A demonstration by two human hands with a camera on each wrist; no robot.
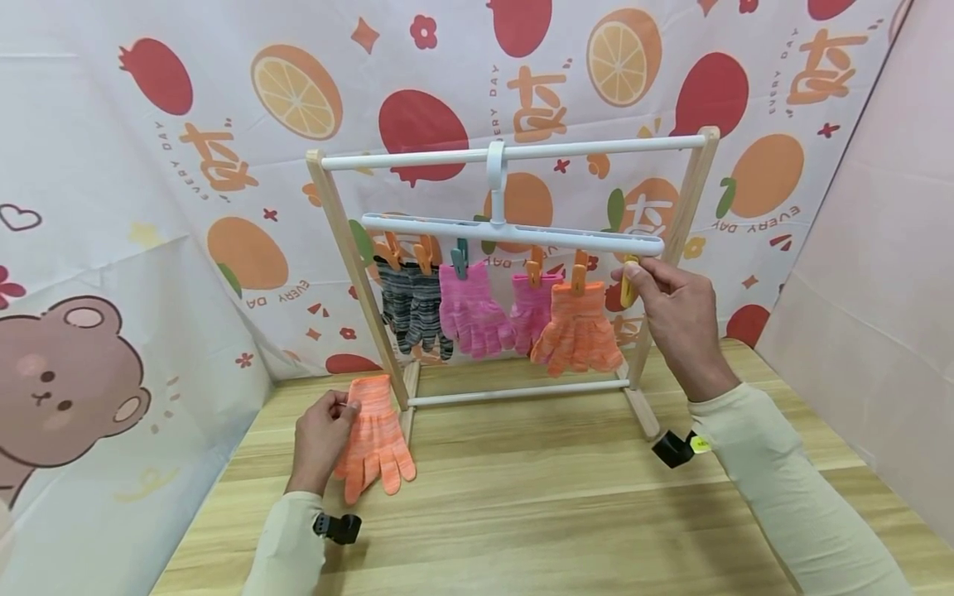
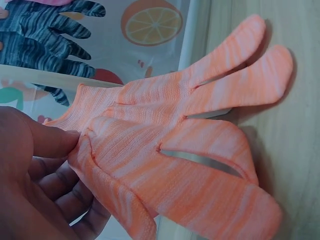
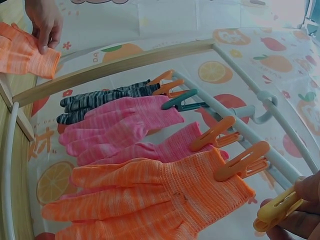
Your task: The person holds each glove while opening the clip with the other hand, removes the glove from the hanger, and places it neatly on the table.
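Note:
My left hand [image 1: 322,439] pinches an orange striped knit glove [image 1: 375,443] by its cuff side, left of the rack; its fingers hang down over the table. In the left wrist view the thumb presses on the glove [image 2: 165,130] near the cuff. My right hand [image 1: 681,319] pinches a yellow clothespin [image 1: 629,281] just below the right end of the light blue hanger [image 1: 514,234]. Beside it another orange glove [image 1: 577,327] hangs from an orange clothespin [image 3: 242,160]. Farther left hang pink gloves [image 1: 473,310] and grey-black gloves [image 1: 410,302], also clipped.
A rack with wooden legs [image 1: 358,273] and white bars [image 1: 596,149] stands on the wood-grain table [image 1: 522,513]. Its lower bar [image 1: 522,392] runs beneath the gloves. Behind it hangs a fruit-print cloth [image 1: 462,74]. A teal clothespin [image 1: 459,261] holds one pink glove.

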